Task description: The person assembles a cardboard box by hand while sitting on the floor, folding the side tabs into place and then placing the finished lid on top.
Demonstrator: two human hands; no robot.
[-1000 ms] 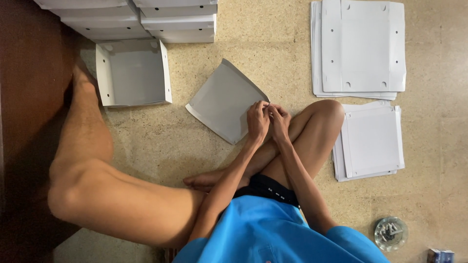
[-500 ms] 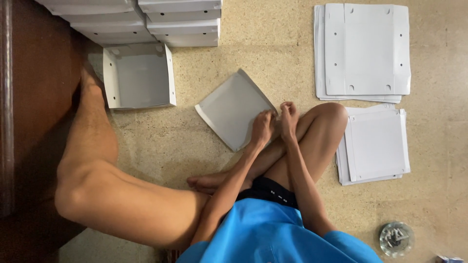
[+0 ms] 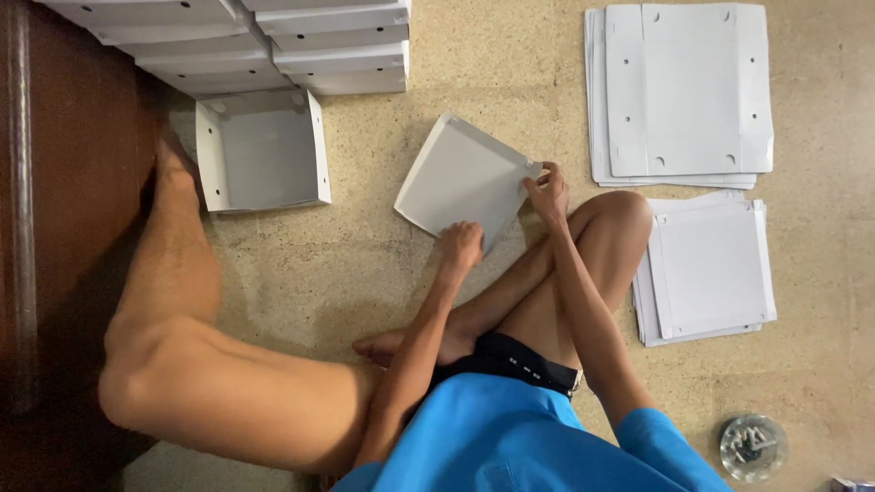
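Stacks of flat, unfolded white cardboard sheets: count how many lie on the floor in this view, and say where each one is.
2: one stack of flat sheets at upper right, another stack below it beside the bent knee. How many sheets each holds cannot be told.

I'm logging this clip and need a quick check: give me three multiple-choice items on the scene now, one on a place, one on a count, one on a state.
1. Where does the open folded box lie?
A. On the floor left of the sheet being folded
B. On the person's lap
C. On top of a flat pile

2. How many piles of flat white sheets lie on the right?
A. One
B. Two
C. Four

3. How is the white cardboard sheet held?
A. By neither hand
B. By the left hand only
C. By both hands, at its near edge and right corner

Answers: 1 A, it sits on the floor by the outstretched leg. 2 B, upper pile and lower pile. 3 C, left hand and right hand both grip it.
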